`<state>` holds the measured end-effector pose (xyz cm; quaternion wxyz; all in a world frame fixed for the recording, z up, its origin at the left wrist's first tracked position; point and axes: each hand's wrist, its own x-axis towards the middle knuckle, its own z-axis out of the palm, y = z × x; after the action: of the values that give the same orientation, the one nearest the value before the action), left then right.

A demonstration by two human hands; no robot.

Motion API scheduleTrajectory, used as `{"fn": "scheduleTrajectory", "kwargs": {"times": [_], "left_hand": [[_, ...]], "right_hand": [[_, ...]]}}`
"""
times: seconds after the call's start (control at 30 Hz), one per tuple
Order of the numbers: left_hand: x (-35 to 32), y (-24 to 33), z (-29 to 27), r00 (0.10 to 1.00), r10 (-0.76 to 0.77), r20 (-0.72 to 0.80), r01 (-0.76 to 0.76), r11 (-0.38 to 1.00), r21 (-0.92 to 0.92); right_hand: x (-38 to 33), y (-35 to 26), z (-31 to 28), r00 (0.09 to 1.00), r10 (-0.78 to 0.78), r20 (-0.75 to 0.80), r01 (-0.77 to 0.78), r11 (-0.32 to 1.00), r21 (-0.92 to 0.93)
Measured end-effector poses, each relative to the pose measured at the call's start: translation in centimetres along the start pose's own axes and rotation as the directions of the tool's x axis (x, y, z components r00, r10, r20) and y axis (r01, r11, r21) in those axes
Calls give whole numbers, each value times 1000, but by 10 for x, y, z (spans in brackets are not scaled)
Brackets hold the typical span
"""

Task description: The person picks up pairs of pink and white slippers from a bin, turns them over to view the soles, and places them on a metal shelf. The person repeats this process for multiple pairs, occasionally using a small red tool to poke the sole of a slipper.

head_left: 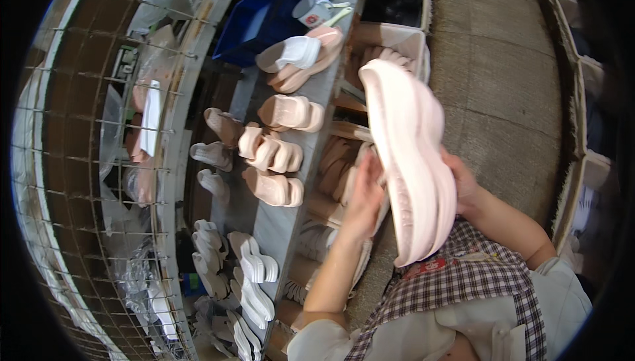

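A stack of pale pink shoe soles (413, 162) is held upright in front of me, side edges showing. My right hand (461, 182) grips it from the right, with part of the fingers hidden behind it. On the other side my left hand (365, 192) is up against the stack's left edge, slightly blurred, its fingertips partly out of sight. To the left, more pink soles (271, 149) stand in small groups on a grey shelf (281, 222). White soles (254, 295) lie nearer along the same shelf.
A blue crate (248, 30), a white mug (311, 12) and a pile of soles with a white piece (297, 53) on top are at the shelf's far end. Bins (390, 34) line its right side. Wire mesh (73, 129) runs along the left; a concrete aisle (496, 63) lies right.
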<state>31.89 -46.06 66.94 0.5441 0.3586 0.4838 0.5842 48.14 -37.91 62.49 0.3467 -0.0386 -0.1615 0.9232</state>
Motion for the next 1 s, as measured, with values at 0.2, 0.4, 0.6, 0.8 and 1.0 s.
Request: {"fn": "scheduleTrajectory", "kwargs": {"times": [0.2,0.4,0.6,0.8,1.0], "left_hand": [[47,-31,6,956,-239,-169,208,961,-184],[47,-60,4,871,-462,-170,433,883,-179],[46,-75,-3,836,-534,-127,477,821,-314],[52,-95,-17,816,-577,13,534,746,-398],[43,-88,-8,836,-548,8,493,745,-449]], "right_hand": [[-3,8,-21,934,348,-84,-298,884,359],[-16,4,-38,773,603,-196,-510,775,373],[-23,8,-39,756,628,-185,-525,750,401],[-25,12,-43,734,638,-233,-526,751,400],[-28,10,-34,727,617,-302,-516,781,352]]}}
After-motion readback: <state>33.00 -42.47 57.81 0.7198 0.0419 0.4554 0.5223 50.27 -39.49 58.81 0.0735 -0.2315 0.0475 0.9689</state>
